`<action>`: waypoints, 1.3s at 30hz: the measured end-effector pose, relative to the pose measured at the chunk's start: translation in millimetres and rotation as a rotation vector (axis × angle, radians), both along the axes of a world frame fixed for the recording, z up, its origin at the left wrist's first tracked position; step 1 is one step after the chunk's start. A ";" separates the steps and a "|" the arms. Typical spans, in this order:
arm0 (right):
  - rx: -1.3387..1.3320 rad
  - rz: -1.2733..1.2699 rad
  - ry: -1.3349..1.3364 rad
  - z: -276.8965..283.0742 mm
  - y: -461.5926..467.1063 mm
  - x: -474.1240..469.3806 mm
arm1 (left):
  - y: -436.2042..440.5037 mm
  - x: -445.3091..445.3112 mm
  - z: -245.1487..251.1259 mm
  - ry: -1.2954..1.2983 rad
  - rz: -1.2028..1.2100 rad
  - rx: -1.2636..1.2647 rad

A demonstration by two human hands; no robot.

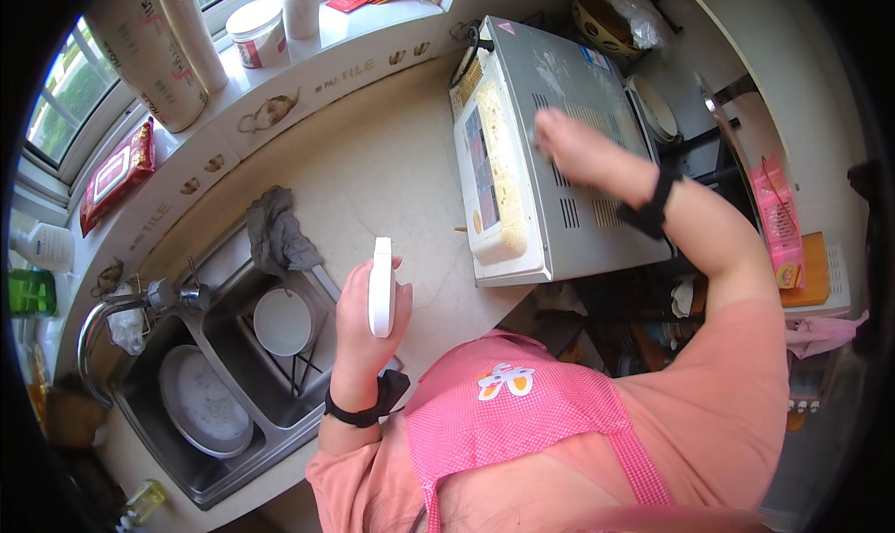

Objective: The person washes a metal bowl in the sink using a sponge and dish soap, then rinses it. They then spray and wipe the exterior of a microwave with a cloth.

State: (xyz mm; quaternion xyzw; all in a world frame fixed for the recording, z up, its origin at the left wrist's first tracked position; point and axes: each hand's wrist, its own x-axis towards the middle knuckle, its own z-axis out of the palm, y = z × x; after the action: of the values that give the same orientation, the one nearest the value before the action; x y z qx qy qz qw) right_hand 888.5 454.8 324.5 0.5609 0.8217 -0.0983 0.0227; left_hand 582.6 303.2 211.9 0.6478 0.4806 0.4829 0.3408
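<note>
My left hand (355,323) grips a white plastic object (382,288), seen from above, that looks like the head of a spray bottle; its lower part is hidden by the hand. My right hand (570,145) is over the vented grey casing of a microwave oven (608,232), its fingers curled and blurred. Whether anything is in those fingers, I cannot tell. Yellowish foam or residue marks the microwave's pale label-bearing panel (489,169). A black power cord (465,61) is bunched at that panel's far end.
To the left, a double steel sink (259,407) holds a soapy basin (206,400) and a white bowl (283,321). A grey cloth (280,229) drapes over its rim near the chrome faucet (105,316). Wipes (119,173) and a lidded tub (256,33) stand on the windowsill. Shelving (727,169) is at right.
</note>
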 end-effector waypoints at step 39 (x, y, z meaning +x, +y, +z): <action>0.226 -0.245 0.110 -7.4 -175.8 48.9 | -10.5 36.5 12.5 -0.075 -0.042 -0.138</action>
State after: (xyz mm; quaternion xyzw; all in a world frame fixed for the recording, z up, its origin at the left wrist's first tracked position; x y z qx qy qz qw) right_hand 937.5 279.0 317.2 0.6496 0.7531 -0.0378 -0.0975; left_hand 619.0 292.7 224.4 0.6143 0.4860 0.4650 0.4125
